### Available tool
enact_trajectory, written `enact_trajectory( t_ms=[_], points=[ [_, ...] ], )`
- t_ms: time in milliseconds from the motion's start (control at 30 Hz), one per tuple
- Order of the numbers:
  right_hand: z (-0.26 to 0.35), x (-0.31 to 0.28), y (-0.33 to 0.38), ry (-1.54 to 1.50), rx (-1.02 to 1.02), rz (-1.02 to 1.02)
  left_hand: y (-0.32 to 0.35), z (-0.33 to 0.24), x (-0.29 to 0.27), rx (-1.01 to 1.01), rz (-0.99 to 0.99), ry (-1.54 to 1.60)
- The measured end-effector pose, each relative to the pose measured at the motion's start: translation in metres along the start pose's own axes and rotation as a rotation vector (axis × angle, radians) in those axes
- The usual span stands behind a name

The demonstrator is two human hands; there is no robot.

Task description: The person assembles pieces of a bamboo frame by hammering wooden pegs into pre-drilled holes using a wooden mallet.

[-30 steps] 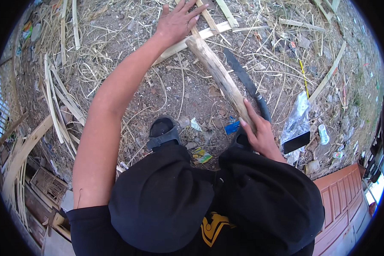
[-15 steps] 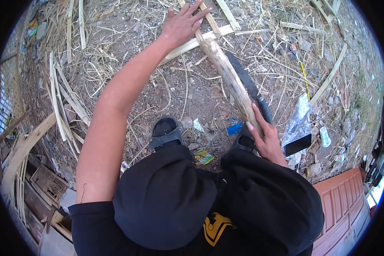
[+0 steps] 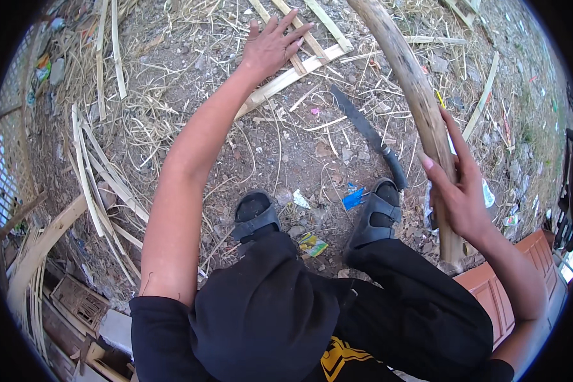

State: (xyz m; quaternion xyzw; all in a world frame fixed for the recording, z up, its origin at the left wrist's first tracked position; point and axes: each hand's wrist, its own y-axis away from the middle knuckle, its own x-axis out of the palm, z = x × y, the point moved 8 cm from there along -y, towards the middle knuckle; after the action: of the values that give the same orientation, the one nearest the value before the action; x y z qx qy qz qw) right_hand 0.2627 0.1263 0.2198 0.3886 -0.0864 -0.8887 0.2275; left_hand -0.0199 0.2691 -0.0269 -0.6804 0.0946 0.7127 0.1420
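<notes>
My left hand [image 3: 270,48] lies with spread fingers on thin wooden slats [image 3: 313,42] at the top of the view. These slats meet a pale crosswise slat [image 3: 280,84] on the ground. My right hand [image 3: 461,184] is wrapped round a thick, barked wooden stick [image 3: 417,89]. Raised over the ground on the right, the stick slants up and to the left, its far end passing out of the top of the view. A machete [image 3: 363,125] with a dark blade and black handle rests on the dirt, its handle beside my right sandal [image 3: 374,219].
Split bamboo strips [image 3: 105,165] are heaped on the left, near a lattice panel [image 3: 9,153]. Scraps of blue plastic [image 3: 353,197] and a yellow wrapper [image 3: 312,244] lie by my feet. A brown panelled board [image 3: 490,293] is at the lower right.
My right hand has lifted the wooden stick up and to the right, uncovering the machete. The left hand stays on the slats.
</notes>
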Motion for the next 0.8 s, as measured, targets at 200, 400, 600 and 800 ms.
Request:
enact_trajectory(
  t_ms=[200, 400, 600, 800],
  points=[
    [0.003, 0.097, 0.003, -0.405, 0.257, -0.048, -0.017, 0.015, -0.009, 0.214, -0.003, 0.124],
    [-0.030, 0.186, 0.036, -0.383, 0.314, 0.021, -0.049, 0.033, -0.005, 0.226, 0.004, 0.266],
    [-0.035, 0.214, 0.039, -0.389, 0.221, -0.167, -0.053, 0.037, -0.002, 0.218, -0.081, 0.400],
    [-0.038, 0.237, 0.036, -0.181, 0.115, -0.166, -0.054, 0.040, -0.004, 0.221, -0.122, 0.398]
  ],
)
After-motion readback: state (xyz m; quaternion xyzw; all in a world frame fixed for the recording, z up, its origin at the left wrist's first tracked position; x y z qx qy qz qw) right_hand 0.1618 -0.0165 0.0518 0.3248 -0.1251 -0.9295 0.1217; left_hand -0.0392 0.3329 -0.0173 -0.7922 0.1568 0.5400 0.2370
